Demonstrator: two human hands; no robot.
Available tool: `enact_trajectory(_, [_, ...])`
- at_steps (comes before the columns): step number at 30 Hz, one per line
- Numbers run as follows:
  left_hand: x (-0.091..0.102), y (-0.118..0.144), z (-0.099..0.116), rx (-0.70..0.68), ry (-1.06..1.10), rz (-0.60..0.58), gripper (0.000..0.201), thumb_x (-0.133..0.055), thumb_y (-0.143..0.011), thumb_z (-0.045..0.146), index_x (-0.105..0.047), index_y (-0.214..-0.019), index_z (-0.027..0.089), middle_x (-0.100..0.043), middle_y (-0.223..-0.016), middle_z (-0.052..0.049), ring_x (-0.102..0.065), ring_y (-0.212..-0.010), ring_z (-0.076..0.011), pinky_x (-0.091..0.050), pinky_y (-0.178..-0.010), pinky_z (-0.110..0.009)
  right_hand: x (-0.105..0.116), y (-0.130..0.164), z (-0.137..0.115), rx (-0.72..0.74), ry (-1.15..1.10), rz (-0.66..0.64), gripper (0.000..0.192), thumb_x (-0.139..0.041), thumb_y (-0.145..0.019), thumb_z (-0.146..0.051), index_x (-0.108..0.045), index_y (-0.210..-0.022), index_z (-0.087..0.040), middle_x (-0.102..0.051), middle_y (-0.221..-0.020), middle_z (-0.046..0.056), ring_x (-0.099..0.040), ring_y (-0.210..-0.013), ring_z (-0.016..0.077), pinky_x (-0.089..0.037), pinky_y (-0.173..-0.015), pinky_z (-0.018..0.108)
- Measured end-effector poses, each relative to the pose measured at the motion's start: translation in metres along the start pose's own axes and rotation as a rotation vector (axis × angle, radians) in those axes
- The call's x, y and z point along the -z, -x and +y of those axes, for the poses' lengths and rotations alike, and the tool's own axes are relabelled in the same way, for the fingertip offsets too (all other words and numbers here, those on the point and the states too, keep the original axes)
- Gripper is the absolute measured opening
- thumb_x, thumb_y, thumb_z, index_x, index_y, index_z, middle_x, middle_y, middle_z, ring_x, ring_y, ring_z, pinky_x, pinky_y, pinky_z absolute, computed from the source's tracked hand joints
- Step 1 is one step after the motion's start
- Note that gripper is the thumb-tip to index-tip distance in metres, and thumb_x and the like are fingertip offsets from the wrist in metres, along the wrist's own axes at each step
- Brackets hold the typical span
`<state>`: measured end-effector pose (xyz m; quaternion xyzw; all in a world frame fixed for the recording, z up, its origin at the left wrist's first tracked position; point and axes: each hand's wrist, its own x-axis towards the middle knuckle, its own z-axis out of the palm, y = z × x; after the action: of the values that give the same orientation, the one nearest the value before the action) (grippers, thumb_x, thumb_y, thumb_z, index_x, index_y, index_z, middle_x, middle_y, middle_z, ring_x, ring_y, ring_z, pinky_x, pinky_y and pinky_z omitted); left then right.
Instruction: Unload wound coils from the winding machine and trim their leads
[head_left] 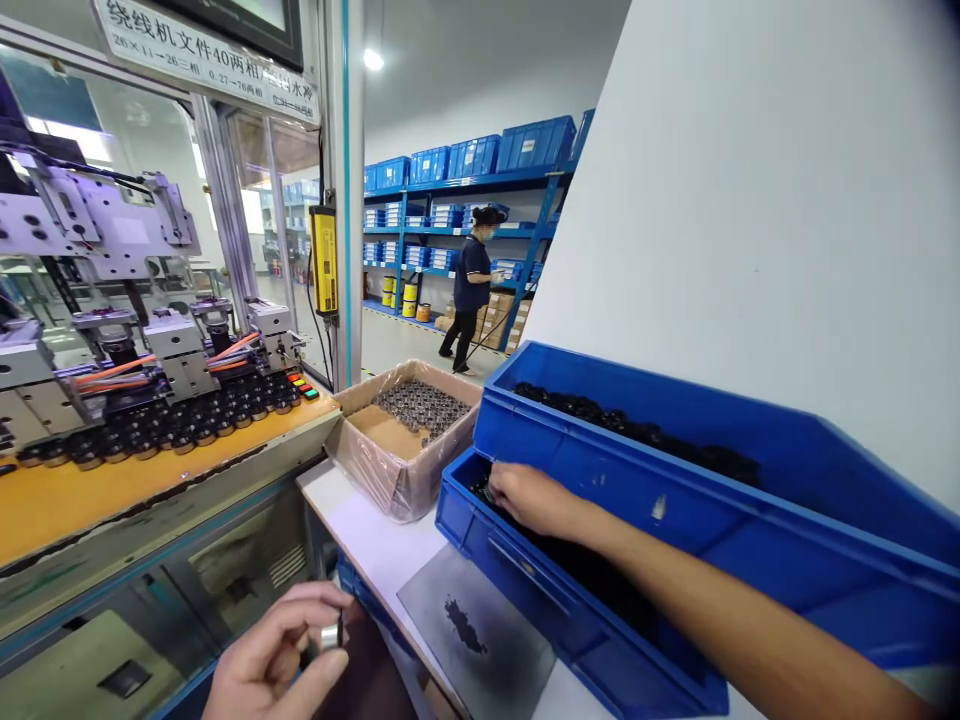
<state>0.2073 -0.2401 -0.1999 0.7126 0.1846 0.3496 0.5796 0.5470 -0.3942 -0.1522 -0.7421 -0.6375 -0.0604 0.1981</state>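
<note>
Your right hand (529, 497) reaches into the lower blue bin (525, 575) on the table (367, 540). Its fingers are curled down among the black parts (592, 575) at the bin's left end, and it seems to touch one, but you cannot tell if it really grips it. Your left hand (281, 655) is low, in front of the table's edge, well apart from the bin. It is half closed, and thumb and fingers pinch a small metal ring (331, 634).

A second blue bin (675, 440) stands on top of the first one, also with black parts inside. Just to the left of the bins is a cardboard box (397, 450), lined with plastic film, with small metal pieces in it. A grey plate (480, 630) lies on the table before the lower bin. On the left stands a machine (142, 330), and a row of dark round parts (172, 420) sits on its orange surface. Far behind, a person (472, 290) stands near blue shelves (465, 220).
</note>
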Motion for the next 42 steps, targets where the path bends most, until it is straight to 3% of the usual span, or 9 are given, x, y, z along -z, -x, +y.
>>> enact_trajectory(4, [-0.012, 0.0, 0.026, -0.071, -0.027, 0.013, 0.021, -0.079, -0.074, 0.023, -0.077, -0.095, 0.025, -0.078, -0.104, -0.006, -0.073, -0.099, -0.0189, -0.056, -0.088, -0.021, 0.019, -0.023, -0.037, 0.082, -0.085, 0.148, 0.019, -0.055, -0.091, -0.019, -0.065, -0.074, -0.016, -0.066, -0.082, 0.007, -0.063, -0.078, 0.0178, -0.051, -0.074, 0.031])
enact_trajectory(6, [-0.021, 0.001, 0.033, -0.11, 0.018, 0.008, 0.023, -0.08, -0.074, 0.018, -0.076, -0.096, 0.024, -0.078, -0.106, -0.006, -0.072, -0.101, -0.0167, -0.055, -0.089, -0.019, 0.009, -0.021, -0.064, 0.127, -0.218, 0.267, 0.012, -0.057, -0.092, -0.021, -0.065, -0.085, -0.016, -0.068, -0.092, 0.008, -0.064, -0.088, 0.0185, -0.052, -0.082, 0.032])
enact_trajectory(8, [-0.03, 0.004, 0.032, -0.1, 0.071, 0.003, 0.03, -0.08, -0.074, 0.016, -0.075, -0.103, 0.025, -0.078, -0.104, -0.005, -0.072, -0.095, -0.0138, -0.056, -0.085, -0.017, -0.006, -0.008, -0.092, 0.167, -0.434, 0.381, 0.007, -0.064, -0.09, -0.02, -0.065, -0.097, -0.017, -0.07, -0.092, 0.006, -0.066, -0.084, 0.0163, -0.055, -0.079, 0.03])
enact_trajectory(10, [-0.037, 0.008, 0.03, -0.076, 0.098, 0.004, 0.036, -0.08, -0.074, 0.013, -0.074, -0.108, 0.025, -0.078, -0.103, -0.005, -0.072, -0.087, -0.0112, -0.056, -0.078, -0.015, -0.018, 0.01, -0.115, 0.226, -0.624, 0.382, 0.018, -0.067, -0.089, -0.016, -0.064, -0.107, -0.017, -0.07, -0.089, 0.005, -0.067, -0.079, 0.0145, -0.056, -0.074, 0.027])
enact_trajectory(13, [-0.047, 0.013, 0.028, -0.075, 0.139, 0.024, 0.035, -0.081, -0.072, 0.009, -0.075, -0.104, 0.022, -0.078, -0.104, -0.006, -0.072, -0.084, -0.0112, -0.057, -0.073, -0.015, -0.026, 0.031, -0.133, 0.333, -0.727, 0.265, 0.018, -0.061, -0.092, -0.01, -0.066, -0.107, -0.017, -0.07, -0.093, 0.007, -0.067, -0.086, 0.0152, -0.057, -0.077, 0.029])
enact_trajectory(20, [-0.067, 0.009, 0.029, -0.008, 0.321, -0.004, 0.039, -0.08, -0.069, 0.002, -0.076, -0.102, 0.024, -0.08, -0.1, -0.002, -0.076, -0.085, -0.0126, -0.061, -0.08, -0.017, -0.026, 0.036, -0.132, 0.4, -0.669, 0.325, 0.008, -0.067, -0.088, -0.013, -0.064, -0.095, -0.016, -0.06, -0.089, 0.005, -0.061, -0.082, 0.0134, -0.056, -0.071, 0.026])
enact_trajectory(28, [-0.07, 0.012, 0.03, -0.021, 0.271, -0.025, 0.044, -0.081, -0.068, 0.0, -0.077, -0.102, 0.027, -0.08, -0.103, 0.0, -0.076, -0.087, -0.0113, -0.059, -0.082, -0.014, -0.033, 0.036, -0.132, 0.496, -0.613, 0.342, 0.008, -0.062, -0.086, -0.005, -0.062, -0.087, -0.013, -0.064, -0.086, 0.009, -0.064, -0.08, 0.0139, -0.057, -0.071, 0.024])
enact_trajectory(35, [-0.065, 0.016, 0.029, -0.104, 0.149, 0.01, 0.04, -0.081, -0.068, 0.002, -0.077, -0.102, 0.023, -0.079, -0.105, -0.004, -0.076, -0.089, -0.0151, -0.061, -0.082, -0.019, -0.035, 0.035, -0.131, 0.556, -0.515, 0.371, 0.01, -0.062, -0.089, -0.008, -0.062, -0.097, -0.013, -0.066, -0.091, 0.01, -0.066, -0.086, 0.0147, -0.059, -0.074, 0.024])
enact_trajectory(42, [-0.061, 0.015, 0.029, -0.056, 0.126, 0.044, 0.032, -0.085, -0.065, 0.01, -0.077, -0.095, 0.017, -0.08, -0.098, -0.008, -0.077, -0.081, -0.0188, -0.064, -0.077, -0.024, -0.033, 0.034, -0.128, 0.573, -0.424, 0.37, 0.023, -0.062, -0.09, -0.01, -0.06, -0.113, -0.014, -0.063, -0.1, 0.011, -0.063, -0.093, 0.0161, -0.059, -0.075, 0.027])
